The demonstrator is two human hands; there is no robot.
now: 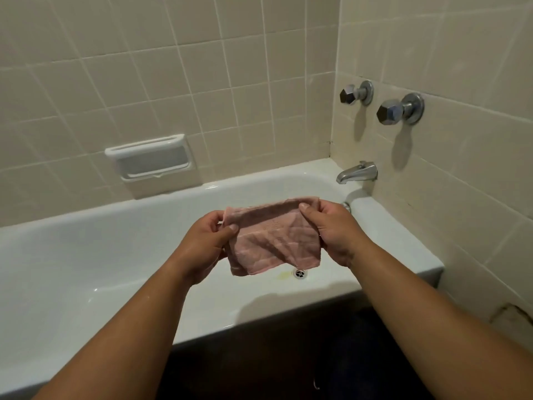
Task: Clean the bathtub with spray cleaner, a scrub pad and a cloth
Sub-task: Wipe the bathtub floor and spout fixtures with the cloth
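- My left hand (207,241) and right hand (331,229) each pinch an upper corner of the pink cloth (271,238), stretched mid-frame above the bathtub (115,215).
- I judge we're at the cloth stage; a yellowish mark (284,274) beside the drain (300,273) suggests wiping is left.
- No spray cleaner or scrub pad in view.
- Count: one cloth, one drain, one spout (357,171), two wall knobs (399,108), one soap dish (150,158).

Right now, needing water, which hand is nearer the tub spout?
Right. The right hand hangs just below the spout; the left hand pinches the other end of the cloth, farther left.
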